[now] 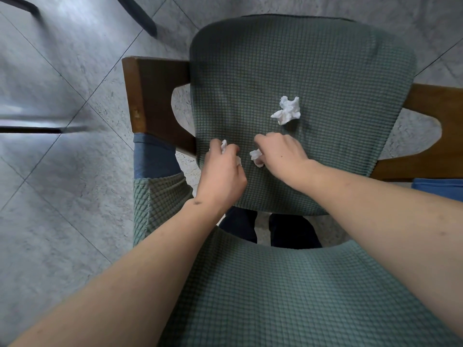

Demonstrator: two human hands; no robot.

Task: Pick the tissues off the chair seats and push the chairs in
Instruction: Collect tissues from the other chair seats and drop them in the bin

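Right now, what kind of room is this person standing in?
Probably a dining room or eating area, though no table shows. There is a wooden armchair with a green fabric-covered seat, crumpled tissues on it, more chair legs nearby, and a grey tiled floor.

seat cover point(300, 71): grey-green waffle check | tissues point(288, 110): white | armrests point(155, 101): dark brown | floor point(62, 196): grey marbled

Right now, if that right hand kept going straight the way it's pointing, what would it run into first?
The right hand, already pinching a small tissue, points up the seat. Next it would probably meet the crumpled tissue, just ahead and slightly right.
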